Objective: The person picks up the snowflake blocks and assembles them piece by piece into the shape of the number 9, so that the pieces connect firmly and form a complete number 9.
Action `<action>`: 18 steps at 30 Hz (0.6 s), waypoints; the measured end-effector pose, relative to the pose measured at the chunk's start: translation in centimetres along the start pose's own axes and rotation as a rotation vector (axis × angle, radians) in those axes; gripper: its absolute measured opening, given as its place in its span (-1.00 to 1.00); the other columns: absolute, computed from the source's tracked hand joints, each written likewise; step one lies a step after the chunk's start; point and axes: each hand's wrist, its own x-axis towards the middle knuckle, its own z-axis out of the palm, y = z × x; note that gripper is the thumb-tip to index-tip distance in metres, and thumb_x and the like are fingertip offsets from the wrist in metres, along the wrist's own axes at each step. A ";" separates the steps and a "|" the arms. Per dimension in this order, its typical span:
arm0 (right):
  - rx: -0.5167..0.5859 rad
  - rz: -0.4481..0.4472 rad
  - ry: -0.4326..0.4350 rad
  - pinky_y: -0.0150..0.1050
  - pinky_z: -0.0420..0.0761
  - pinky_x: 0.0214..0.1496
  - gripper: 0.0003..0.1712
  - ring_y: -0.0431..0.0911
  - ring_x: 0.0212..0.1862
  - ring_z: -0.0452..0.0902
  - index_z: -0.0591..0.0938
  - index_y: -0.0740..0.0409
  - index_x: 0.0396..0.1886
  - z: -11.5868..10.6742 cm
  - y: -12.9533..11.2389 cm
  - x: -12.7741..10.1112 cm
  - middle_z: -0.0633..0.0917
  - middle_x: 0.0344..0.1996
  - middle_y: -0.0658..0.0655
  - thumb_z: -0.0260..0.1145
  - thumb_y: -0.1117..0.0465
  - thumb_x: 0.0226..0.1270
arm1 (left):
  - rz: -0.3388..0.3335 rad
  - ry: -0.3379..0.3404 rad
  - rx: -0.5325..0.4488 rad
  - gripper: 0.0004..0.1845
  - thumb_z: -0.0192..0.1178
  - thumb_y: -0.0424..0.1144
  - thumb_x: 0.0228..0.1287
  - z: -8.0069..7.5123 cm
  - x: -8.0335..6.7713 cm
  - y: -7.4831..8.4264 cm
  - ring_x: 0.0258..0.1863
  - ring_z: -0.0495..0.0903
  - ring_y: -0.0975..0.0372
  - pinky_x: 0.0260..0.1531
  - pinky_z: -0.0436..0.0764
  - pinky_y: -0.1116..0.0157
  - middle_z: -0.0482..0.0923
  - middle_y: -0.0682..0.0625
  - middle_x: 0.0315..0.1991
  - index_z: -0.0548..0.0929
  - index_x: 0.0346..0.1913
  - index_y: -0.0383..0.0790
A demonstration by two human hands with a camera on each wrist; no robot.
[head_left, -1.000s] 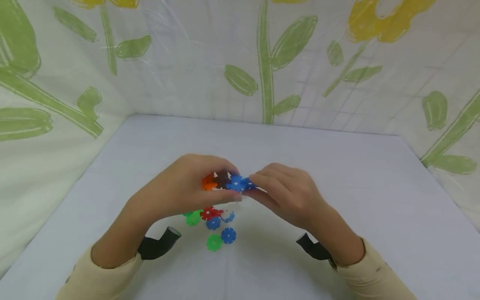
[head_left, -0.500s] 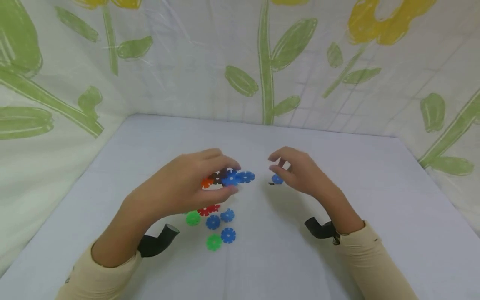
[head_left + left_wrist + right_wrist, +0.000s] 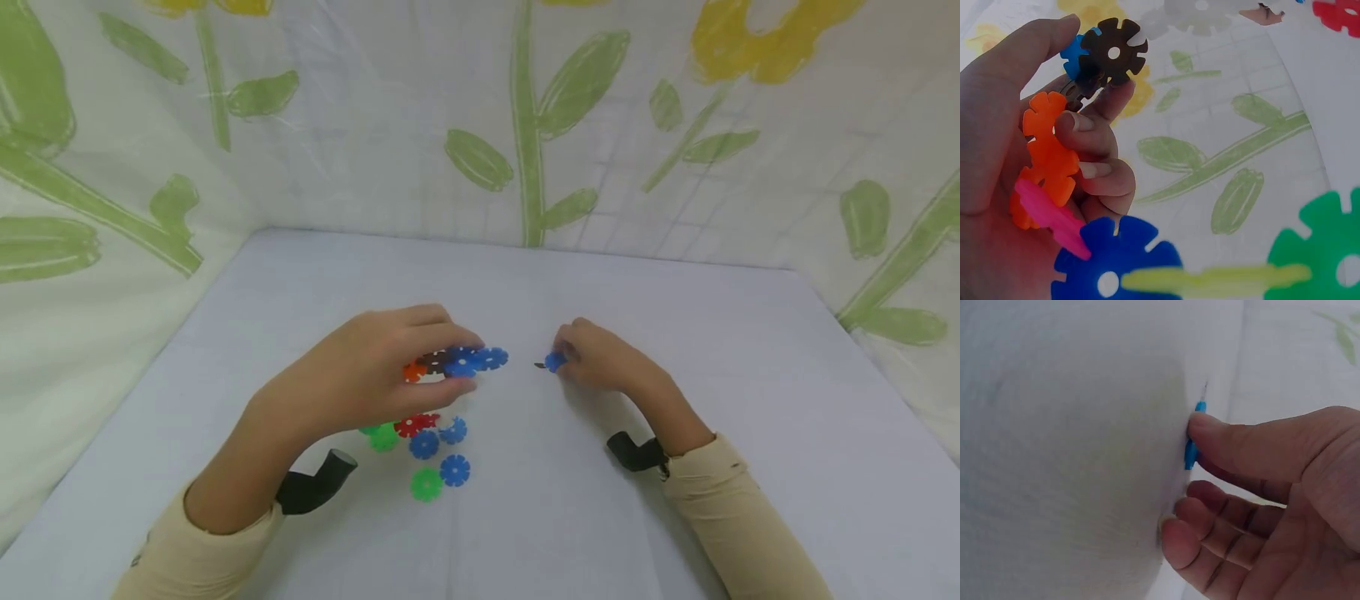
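Note:
My left hand (image 3: 461,360) grips a chain of joined snowflake discs (image 3: 491,358) above the table; orange, brown and blue ones show. In the left wrist view the fingers (image 3: 1094,128) curl round the orange pieces (image 3: 1050,156), with the brown disc (image 3: 1114,52) at the fingertips. My right hand (image 3: 564,360) is down on the table at a single blue disc (image 3: 553,362). In the right wrist view the thumb (image 3: 1241,447) presses the blue disc's (image 3: 1190,453) edge, the other fingers are curled, and the index finger is hidden.
Several loose discs lie on the white table (image 3: 675,333) under my left hand: green (image 3: 384,437), red (image 3: 412,426), blue (image 3: 454,470), another green (image 3: 426,484). Cloth walls with green stems (image 3: 525,125) close off the back and both sides.
My right hand let go of the chain's blue end, moved right and came down onto the single blue disc on the table. The left hand kept the chain almost still.

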 end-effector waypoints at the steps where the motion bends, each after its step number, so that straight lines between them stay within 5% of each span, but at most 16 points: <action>1: 0.014 0.009 -0.011 -0.06 0.54 -0.04 -0.76 0.02 -0.14 0.45 0.62 0.31 -0.10 0.0 0.0 0.0 0.56 -0.19 0.16 0.40 0.34 0.26 | -0.002 0.002 -0.002 -0.65 0.39 -0.04 0.28 0.0 0.0 0.0 -0.35 0.51 0.45 -0.36 0.59 0.44 0.59 0.22 -0.19 0.71 0.07 -0.05; 6: 0.095 -0.001 -0.053 -0.09 0.54 -0.12 -0.84 -0.01 -0.20 0.47 0.56 0.19 -0.25 -0.4 0.4 0.1 0.59 -0.28 0.10 0.39 0.29 0.29 | -0.008 0.018 -0.012 -0.57 0.36 -0.09 0.32 0.0 -0.2 -0.1 -0.25 0.59 0.42 -0.25 0.64 0.39 0.64 0.16 -0.07 0.63 0.21 -0.10; 9: 0.323 -0.054 -0.051 -0.16 0.59 -0.26 -0.90 -0.01 -0.31 0.54 0.49 0.21 -0.22 -1.2 0.0 -0.3 0.64 -0.35 0.15 0.25 0.30 0.44 | -0.013 0.029 -0.007 -0.48 0.33 -0.09 0.36 -0.1 -0.3 -0.2 -0.17 0.63 0.41 -0.15 0.65 0.36 0.64 0.11 0.05 0.53 0.34 -0.06; 13: 0.763 -0.259 0.000 -0.16 0.67 -0.34 -0.92 0.12 -0.42 0.59 0.40 0.30 -0.07 -3.0 -1.8 -1.9 0.65 -0.39 0.34 0.10 0.36 0.55 | -0.003 0.048 -0.006 -0.42 0.27 -0.06 0.41 -0.3 -0.2 -0.1 -0.17 0.59 0.41 -0.13 0.64 0.36 0.61 0.14 0.07 0.43 0.44 0.04; 18: 1.009 -0.533 -0.011 -0.19 0.66 -0.39 -0.85 0.03 -0.49 0.55 0.47 0.25 0.03 -4.1 -4.5 -3.8 0.61 -0.46 0.24 0.04 0.38 0.57 | 0.031 0.076 -0.063 -0.42 0.25 -0.09 0.43 -0.4 0.0 0.1 -0.18 0.55 0.40 -0.16 0.63 0.40 0.60 0.16 -0.01 0.40 0.46 0.05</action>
